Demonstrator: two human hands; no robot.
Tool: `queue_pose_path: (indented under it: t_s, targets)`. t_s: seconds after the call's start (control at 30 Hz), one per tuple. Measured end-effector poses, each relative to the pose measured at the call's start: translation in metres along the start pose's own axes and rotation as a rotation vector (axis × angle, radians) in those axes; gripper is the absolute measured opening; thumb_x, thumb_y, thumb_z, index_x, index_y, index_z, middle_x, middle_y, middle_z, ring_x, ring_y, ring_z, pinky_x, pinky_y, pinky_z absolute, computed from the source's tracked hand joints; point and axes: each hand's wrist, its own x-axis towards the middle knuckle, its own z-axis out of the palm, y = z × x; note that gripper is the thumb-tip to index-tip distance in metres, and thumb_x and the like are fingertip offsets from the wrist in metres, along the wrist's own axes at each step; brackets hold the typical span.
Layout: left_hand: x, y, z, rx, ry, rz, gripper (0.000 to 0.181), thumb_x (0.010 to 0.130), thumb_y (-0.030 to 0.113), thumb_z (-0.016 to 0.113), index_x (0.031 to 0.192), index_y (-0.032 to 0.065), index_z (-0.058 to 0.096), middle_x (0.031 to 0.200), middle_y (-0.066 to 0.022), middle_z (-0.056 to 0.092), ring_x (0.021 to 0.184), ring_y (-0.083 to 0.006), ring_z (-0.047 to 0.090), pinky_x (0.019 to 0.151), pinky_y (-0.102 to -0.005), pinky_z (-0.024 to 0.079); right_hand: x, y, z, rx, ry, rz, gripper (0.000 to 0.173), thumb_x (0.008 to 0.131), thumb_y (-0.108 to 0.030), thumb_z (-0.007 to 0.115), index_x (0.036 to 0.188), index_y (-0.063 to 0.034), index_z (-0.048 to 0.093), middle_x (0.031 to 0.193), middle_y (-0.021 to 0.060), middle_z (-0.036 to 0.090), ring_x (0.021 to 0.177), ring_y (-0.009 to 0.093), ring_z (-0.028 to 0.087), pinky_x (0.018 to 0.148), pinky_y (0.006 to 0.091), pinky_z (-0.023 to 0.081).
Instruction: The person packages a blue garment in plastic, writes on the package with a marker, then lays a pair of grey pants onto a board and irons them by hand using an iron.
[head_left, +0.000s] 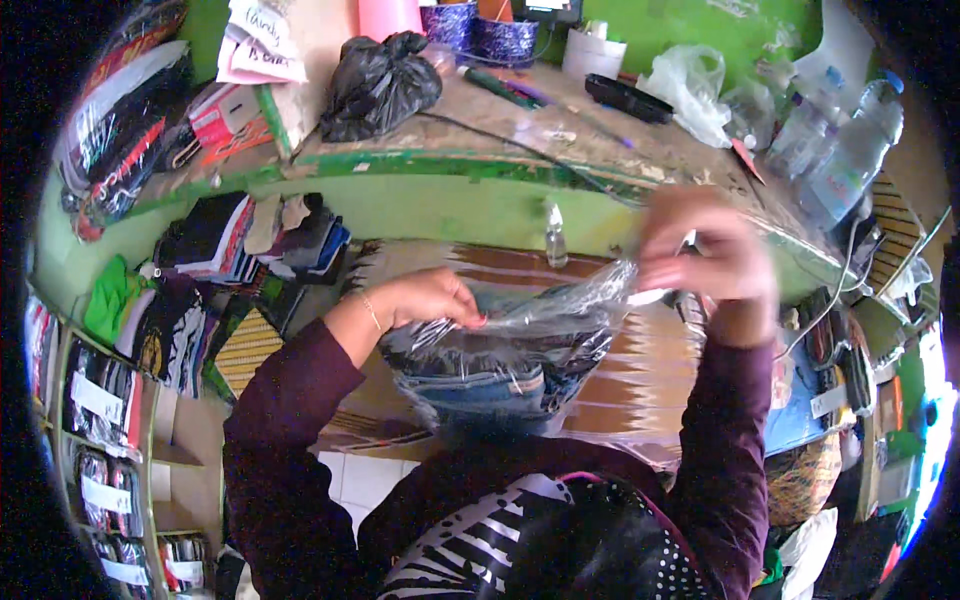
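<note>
A clear plastic bag (517, 352) holding folded blue denim clothing (480, 390) rests before me. My left hand (435, 296) pinches the upper edge of the bag, left of its middle. The plastic rises towards the right, up to the fingers of my right hand (705, 247). That hand is blurred by motion, its fingers curled. A narrow white strip (652, 296) shows just under the fingers; whether they grip it or the bag's corner I cannot tell.
Beneath the bag lies a brown patterned cloth (645, 375). A small clear bottle (555, 236) stands behind it. On the worn shelf above are a knotted black plastic bag (382, 86), a black case (628, 97) and water bottles (851, 150). Folded clothes (217, 232) are stacked at left.
</note>
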Motion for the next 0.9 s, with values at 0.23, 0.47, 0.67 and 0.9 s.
queue_pose_path:
  t_s: [0.23,0.47,0.67,0.9]
  targets:
    - [-0.020,0.004,0.014,0.006,0.051,0.086,0.016,0.077,0.015,0.071,0.081,-0.0008,0.071,0.074,-0.0029,0.066,0.069,-0.0106,0.056,0.064,-0.0264,0.044,0.038,0.038,0.146,-0.094,-0.687,0.179,0.039,0.071,-0.034,0.079,0.080,-0.0043,0.055,0.070,0.0101,0.055,0.065,0.032,0.055,0.059,0.0415,0.042]
    - [-0.013,-0.017,0.021,-0.174,-0.083,0.060,0.016,0.085,0.019,0.068,0.084,0.0034,0.070,0.073,0.0013,0.066,0.065,-0.0056,0.055,0.060,-0.0233,0.042,0.024,0.075,0.170,-0.138,-0.525,0.504,0.075,0.044,-0.053,0.088,0.088,-0.0010,0.056,0.080,0.0136,0.058,0.073,0.028,0.055,0.061,0.0376,0.043]
    - [-0.030,-0.003,0.032,0.282,0.225,0.228,0.024,0.089,0.017,0.063,0.110,0.0069,0.057,0.069,-0.0046,0.065,0.067,-0.0099,0.058,0.061,-0.0265,0.044,0.020,0.118,0.178,0.415,-0.409,0.398,0.069,0.064,-0.050,0.083,0.102,0.0017,0.059,0.085,0.0084,0.059,0.075,0.024,0.053,0.062,0.0336,0.043]
    - [-0.062,-0.008,0.070,0.769,1.265,1.106,0.031,0.089,0.018,0.062,0.112,-0.0011,0.054,0.098,-0.0182,0.064,0.092,-0.0355,0.062,0.083,-0.0419,0.050,-0.154,0.257,0.076,-0.181,-0.539,0.925,0.053,0.086,-0.039,0.062,0.124,-0.0019,0.052,0.124,0.0119,0.058,0.114,0.025,0.054,0.098,0.0372,0.043]
